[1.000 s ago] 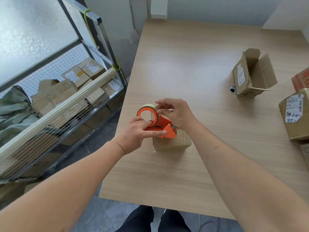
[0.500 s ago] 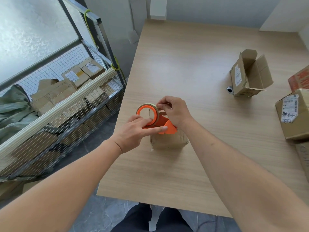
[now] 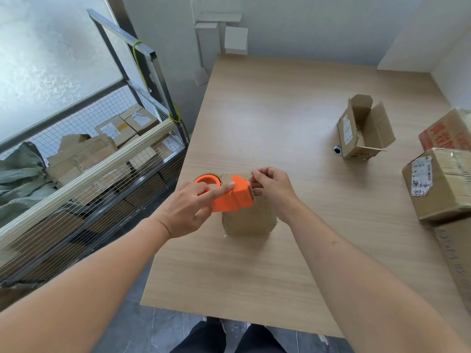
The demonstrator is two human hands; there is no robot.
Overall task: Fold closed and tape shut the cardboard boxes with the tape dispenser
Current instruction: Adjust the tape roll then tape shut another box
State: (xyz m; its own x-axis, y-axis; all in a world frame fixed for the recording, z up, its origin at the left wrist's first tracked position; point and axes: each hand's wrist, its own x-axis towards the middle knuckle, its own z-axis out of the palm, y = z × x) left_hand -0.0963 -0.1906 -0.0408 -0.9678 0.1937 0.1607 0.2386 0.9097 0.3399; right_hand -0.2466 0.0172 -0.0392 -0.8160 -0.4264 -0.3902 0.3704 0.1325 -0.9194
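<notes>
You are starting the tape on the box [image 3: 248, 220] at frame centre. Your left hand [image 3: 187, 208] grips the dispenser [image 3: 233, 197] on top; your right hand [image 3: 271, 188] pinches the tape end. Next, I judge: stick it down, then pull across the seam.

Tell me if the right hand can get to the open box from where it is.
Probably yes. Bare table lies between the right hand and the open box, but its fingers are busy pinching at the tape dispenser.
</notes>
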